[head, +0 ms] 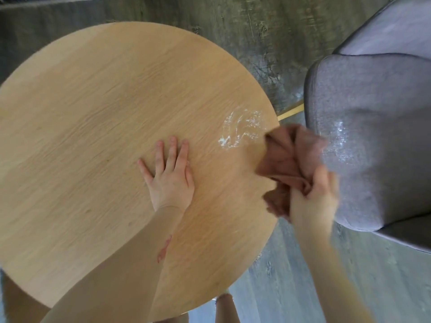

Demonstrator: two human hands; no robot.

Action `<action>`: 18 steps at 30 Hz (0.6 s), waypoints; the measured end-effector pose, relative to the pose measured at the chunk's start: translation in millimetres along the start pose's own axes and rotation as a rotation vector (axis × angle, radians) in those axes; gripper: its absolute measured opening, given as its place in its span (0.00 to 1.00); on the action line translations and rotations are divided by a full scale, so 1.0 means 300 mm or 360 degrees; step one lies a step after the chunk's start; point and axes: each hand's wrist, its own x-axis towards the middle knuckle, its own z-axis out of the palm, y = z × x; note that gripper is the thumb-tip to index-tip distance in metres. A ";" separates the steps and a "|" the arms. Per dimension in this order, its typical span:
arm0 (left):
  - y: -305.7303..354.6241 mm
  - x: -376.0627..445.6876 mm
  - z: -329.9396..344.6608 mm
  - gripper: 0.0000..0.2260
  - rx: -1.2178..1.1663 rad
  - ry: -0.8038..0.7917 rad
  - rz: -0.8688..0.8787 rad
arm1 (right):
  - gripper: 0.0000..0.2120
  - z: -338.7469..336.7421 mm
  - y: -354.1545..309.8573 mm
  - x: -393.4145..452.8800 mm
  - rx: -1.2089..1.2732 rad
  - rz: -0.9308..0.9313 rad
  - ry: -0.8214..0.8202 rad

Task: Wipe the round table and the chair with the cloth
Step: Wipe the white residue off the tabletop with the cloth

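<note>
Head view looks steeply down on a round wooden tabletop (93, 136) with a pale oak grain, standing on a grey plank floor (291, 287). Left hand (170, 176) lies flat on the wood a little right of the tabletop's middle, palm down, fingers straight and slightly spread, pointing toward the far edge; its bare forearm runs back to the near edge. Right hand (312, 201) hangs just off the tabletop's right edge, fingers curled round a bunched brownish-pink cloth (286, 159). Both the hand and the cloth are blurred, so the exact grip cannot be read beyond a closed fist on the fabric. The loose end of the cloth overlaps the right edge of the tabletop, and its far tip reaches a smear of white residue (240, 129) on the wood close to that edge. Whether the cloth actually touches the wood cannot be told.

Just beside the tabletop's right edge stands a grey upholstered chair (373, 113), its seat facing up, with a patch of whitish specks (338, 141) on the fabric near the cloth. A thin yellow strip (291, 113) shows in the gap between tabletop and chair. At the near edge a wooden table leg (225, 306) shows below the top.
</note>
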 end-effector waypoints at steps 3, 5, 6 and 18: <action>-0.011 0.005 0.011 0.27 -0.0007 0.0028 0.0005 | 0.20 0.107 -0.080 -0.138 0.0031 -0.0181 -0.0633; -0.018 0.007 0.010 0.27 -0.0015 -0.0003 0.0013 | 0.22 0.164 -0.078 -0.209 -0.0197 -0.0238 -0.0958; -0.017 0.003 0.009 0.25 -0.0013 -0.0024 0.0014 | 0.22 0.174 -0.059 -0.217 -0.0305 -0.0229 -0.1001; 0.002 0.004 -0.009 0.24 0.0007 -0.0024 0.0009 | 0.19 -0.007 0.011 0.067 -0.0125 0.0024 -0.0150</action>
